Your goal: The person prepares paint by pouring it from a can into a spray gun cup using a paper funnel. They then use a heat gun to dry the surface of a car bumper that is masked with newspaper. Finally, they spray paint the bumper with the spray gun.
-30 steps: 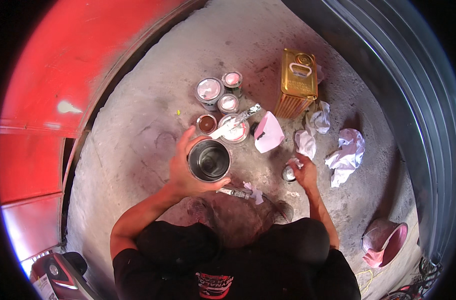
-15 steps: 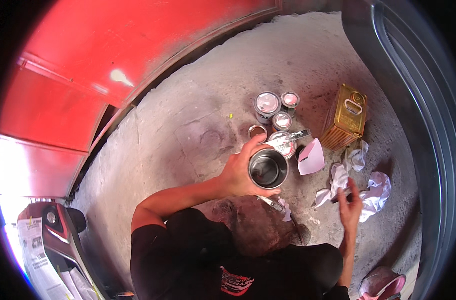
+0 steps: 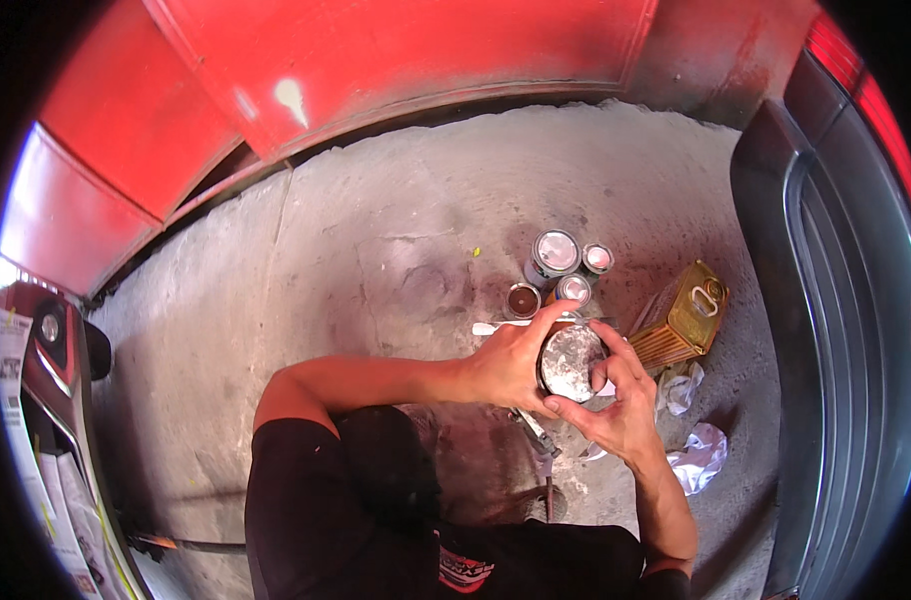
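A short round metal can point(image 3: 572, 366) is held between both hands above the floor. Its upward face is greyish and smeared with white; whether this is a lid or the can's own end I cannot tell. My left hand point(image 3: 509, 362) wraps its left side, thumb at the near edge. From the right, my right hand point(image 3: 624, 405) grips the rim with bent fingers. Just beyond the hands stand a wide can point(image 3: 556, 253), a small can point(image 3: 598, 259), another can point(image 3: 574, 289) and an open can with brown contents point(image 3: 524, 300). A pale flat strip point(image 3: 485, 328) shows beside my left hand.
A gold rectangular tin point(image 3: 688, 315) stands to the right, with crumpled white papers point(image 3: 699, 459) nearer me. A thin metal tool point(image 3: 535, 432) lies below the hands. A dark grey moulded panel point(image 3: 826, 300) borders the right; red panels point(image 3: 396, 60) line the far side.
My right hand has left the crumpled paper and joined my left on the can. The can's hollow inside showed before; now a white-smeared face does. The view has shifted.
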The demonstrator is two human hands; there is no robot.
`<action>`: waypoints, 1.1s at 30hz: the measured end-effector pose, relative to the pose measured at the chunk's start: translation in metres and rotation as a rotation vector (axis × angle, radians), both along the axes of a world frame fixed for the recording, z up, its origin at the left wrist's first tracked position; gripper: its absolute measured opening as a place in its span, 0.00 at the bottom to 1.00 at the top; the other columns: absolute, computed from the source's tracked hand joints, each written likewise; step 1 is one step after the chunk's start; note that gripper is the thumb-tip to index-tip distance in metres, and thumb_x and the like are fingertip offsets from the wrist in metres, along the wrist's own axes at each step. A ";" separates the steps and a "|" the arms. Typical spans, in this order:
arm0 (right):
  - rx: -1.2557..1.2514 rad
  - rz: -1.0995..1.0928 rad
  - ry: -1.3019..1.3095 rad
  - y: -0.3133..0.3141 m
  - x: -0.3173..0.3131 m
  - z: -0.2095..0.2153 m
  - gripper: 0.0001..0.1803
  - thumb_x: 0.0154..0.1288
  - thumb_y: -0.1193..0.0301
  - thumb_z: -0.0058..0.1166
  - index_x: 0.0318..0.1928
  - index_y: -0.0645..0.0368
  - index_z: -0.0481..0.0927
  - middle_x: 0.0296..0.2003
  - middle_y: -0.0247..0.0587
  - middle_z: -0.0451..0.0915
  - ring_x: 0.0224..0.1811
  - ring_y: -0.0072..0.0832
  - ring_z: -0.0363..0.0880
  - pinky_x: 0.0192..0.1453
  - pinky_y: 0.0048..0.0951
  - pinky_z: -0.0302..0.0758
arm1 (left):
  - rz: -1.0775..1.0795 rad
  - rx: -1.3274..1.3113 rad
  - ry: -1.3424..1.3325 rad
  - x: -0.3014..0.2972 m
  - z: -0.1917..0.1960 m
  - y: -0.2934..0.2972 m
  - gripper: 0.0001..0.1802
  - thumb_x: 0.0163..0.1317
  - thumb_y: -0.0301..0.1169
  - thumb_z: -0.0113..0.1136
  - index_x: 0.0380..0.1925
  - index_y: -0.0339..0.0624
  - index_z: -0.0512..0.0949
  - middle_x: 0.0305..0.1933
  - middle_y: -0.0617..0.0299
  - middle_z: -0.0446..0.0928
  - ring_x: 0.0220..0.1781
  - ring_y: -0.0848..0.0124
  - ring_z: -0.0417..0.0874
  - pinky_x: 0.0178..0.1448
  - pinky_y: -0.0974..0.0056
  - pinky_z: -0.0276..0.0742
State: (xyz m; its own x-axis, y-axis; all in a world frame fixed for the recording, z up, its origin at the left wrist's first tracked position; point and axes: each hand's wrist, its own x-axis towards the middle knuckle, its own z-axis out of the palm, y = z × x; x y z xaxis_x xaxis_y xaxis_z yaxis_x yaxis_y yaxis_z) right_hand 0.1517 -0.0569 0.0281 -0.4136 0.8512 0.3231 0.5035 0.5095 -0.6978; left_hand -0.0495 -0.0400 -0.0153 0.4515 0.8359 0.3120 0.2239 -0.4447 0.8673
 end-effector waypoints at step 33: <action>-1.005 0.661 0.308 0.021 -0.066 -0.028 0.47 0.54 0.61 0.69 0.69 0.62 0.57 0.62 0.45 0.68 0.58 0.31 0.72 0.60 0.32 0.70 | 0.118 0.205 -0.245 -0.074 0.085 0.058 0.37 0.34 0.40 0.80 0.48 0.45 0.75 0.43 0.56 0.82 0.44 0.63 0.85 0.49 0.64 0.79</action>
State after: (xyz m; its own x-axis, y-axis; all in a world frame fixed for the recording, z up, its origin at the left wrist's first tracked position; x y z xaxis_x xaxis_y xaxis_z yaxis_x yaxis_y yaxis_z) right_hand 0.0853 -0.0355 0.0003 -0.8799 0.4348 -0.1916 0.0995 -0.2256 -0.9691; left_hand -0.1237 0.0178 0.0698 0.2461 0.7870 0.5658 0.0806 -0.5983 0.7972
